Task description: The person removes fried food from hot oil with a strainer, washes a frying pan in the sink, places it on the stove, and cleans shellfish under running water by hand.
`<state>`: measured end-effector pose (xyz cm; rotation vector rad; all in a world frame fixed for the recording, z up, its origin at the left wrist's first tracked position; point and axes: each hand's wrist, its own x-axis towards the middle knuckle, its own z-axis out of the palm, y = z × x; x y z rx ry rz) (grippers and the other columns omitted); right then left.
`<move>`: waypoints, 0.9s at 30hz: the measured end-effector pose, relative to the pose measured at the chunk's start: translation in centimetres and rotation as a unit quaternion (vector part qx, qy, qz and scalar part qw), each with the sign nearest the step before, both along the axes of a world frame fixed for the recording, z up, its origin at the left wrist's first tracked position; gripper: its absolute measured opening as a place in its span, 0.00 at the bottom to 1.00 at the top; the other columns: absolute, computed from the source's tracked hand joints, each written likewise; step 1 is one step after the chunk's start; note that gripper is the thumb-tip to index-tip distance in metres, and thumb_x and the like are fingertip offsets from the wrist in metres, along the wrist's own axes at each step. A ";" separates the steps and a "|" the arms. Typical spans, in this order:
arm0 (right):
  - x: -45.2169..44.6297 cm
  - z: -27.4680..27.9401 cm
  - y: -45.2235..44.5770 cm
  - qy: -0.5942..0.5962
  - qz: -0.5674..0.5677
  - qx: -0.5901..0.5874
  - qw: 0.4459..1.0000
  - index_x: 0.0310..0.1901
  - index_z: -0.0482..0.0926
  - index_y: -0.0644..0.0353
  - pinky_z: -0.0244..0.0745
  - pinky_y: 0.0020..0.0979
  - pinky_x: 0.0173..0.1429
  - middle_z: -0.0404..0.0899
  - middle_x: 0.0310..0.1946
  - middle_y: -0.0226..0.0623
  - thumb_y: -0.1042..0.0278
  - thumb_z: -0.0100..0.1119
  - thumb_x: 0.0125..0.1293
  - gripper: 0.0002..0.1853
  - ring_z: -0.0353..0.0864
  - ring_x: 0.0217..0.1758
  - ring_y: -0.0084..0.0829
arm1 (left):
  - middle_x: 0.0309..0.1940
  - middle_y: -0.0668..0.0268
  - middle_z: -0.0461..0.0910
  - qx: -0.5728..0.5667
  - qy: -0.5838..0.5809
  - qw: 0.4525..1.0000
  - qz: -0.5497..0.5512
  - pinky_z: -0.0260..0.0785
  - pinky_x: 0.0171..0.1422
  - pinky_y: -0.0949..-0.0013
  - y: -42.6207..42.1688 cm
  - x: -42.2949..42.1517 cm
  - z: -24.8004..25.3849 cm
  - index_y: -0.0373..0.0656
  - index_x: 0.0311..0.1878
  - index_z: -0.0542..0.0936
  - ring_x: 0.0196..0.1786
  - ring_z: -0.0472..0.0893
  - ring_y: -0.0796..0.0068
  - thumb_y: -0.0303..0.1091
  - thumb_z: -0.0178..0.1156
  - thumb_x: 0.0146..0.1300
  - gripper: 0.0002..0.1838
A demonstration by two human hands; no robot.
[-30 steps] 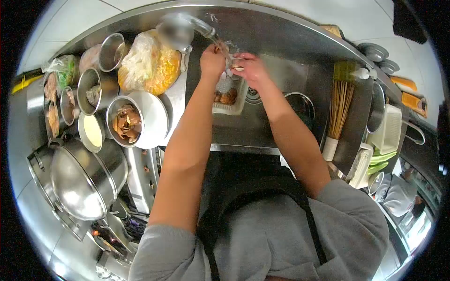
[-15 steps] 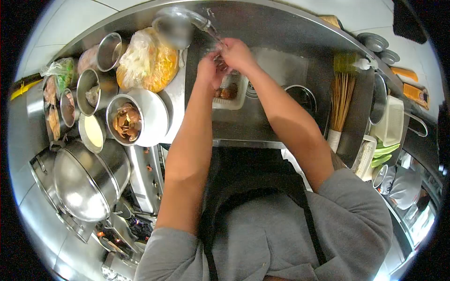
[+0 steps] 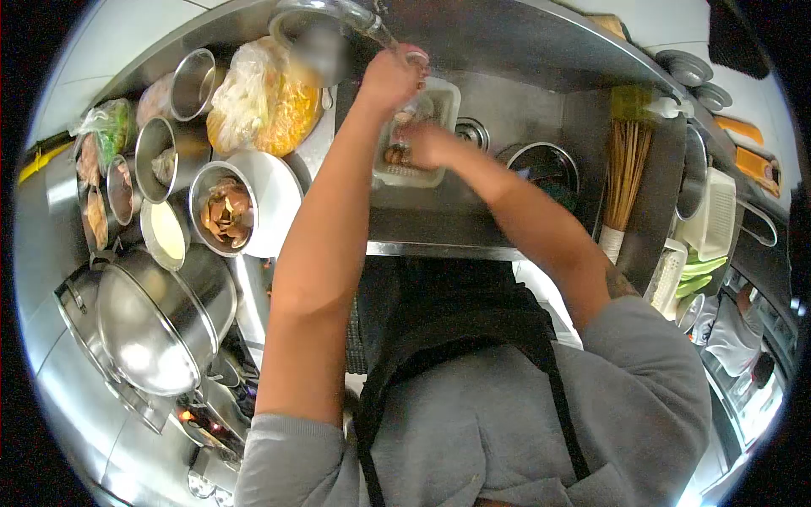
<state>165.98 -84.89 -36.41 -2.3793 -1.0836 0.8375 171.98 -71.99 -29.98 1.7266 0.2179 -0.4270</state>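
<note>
My left hand (image 3: 390, 80) is under the tap (image 3: 359, 19) at the back of the sink, in its stream of water. Its fingers are curled round something I cannot make out. Below it a white plastic basket (image 3: 410, 177) stands on the sink floor with brown pieces of food (image 3: 395, 155) inside. My right hand (image 3: 429, 145) reaches into this basket by the brown pieces; motion smears its fingers.
Left of the sink are a steel bowl of brown pieces (image 3: 226, 213), a white bowl (image 3: 279, 203), a plastic bag of yellow food (image 3: 270, 106) and a large steel pot (image 3: 148, 325). A bamboo whisk (image 3: 625, 182) leans at the sink's right; a round steel vessel (image 3: 545, 165) lies nearer.
My hands, together under the tap before, have parted. The left has moved up beneath the stream; the right has dropped down into the basket.
</note>
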 end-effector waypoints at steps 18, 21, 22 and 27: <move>2.4 -4.2 -0.7 0.600 -0.399 0.348 0.600 0.50 0.74 0.62 0.80 0.35 0.44 0.78 0.43 0.33 0.67 0.58 0.65 0.14 0.80 0.44 0.32 | 0.35 0.52 0.83 0.304 -0.227 0.920 -0.099 0.75 0.51 0.58 -1.6 0.5 4.2 0.50 0.45 0.82 0.38 0.83 0.52 0.36 0.55 0.59 0.12; 3.4 -1.5 -0.5 0.559 -0.387 0.314 0.663 0.49 0.75 0.62 0.80 0.35 0.42 0.79 0.41 0.33 0.66 0.58 0.65 0.13 0.79 0.40 0.30 | 0.38 0.52 0.83 0.353 -0.213 0.906 -0.091 0.73 0.54 0.55 -1.5 0.8 3.8 0.51 0.45 0.82 0.43 0.82 0.50 0.36 0.53 0.59 0.13; 3.5 -0.5 -0.3 0.536 -0.391 0.296 0.687 0.48 0.75 0.61 0.79 0.34 0.40 0.79 0.39 0.33 0.66 0.58 0.65 0.12 0.79 0.38 0.30 | 0.39 0.51 0.83 0.353 -0.179 0.914 -0.091 0.73 0.55 0.55 -1.4 0.9 3.9 0.51 0.46 0.82 0.44 0.82 0.50 0.36 0.53 0.59 0.13; 4.8 -2.4 -0.2 0.512 -0.373 0.301 0.713 0.41 0.78 0.60 0.73 0.31 0.31 0.80 0.31 0.33 0.68 0.58 0.65 0.07 0.77 0.29 0.29 | 0.40 0.50 0.82 0.436 -0.171 0.881 -0.073 0.74 0.51 0.54 -0.6 -0.7 4.5 0.48 0.45 0.83 0.43 0.82 0.48 0.35 0.54 0.59 0.13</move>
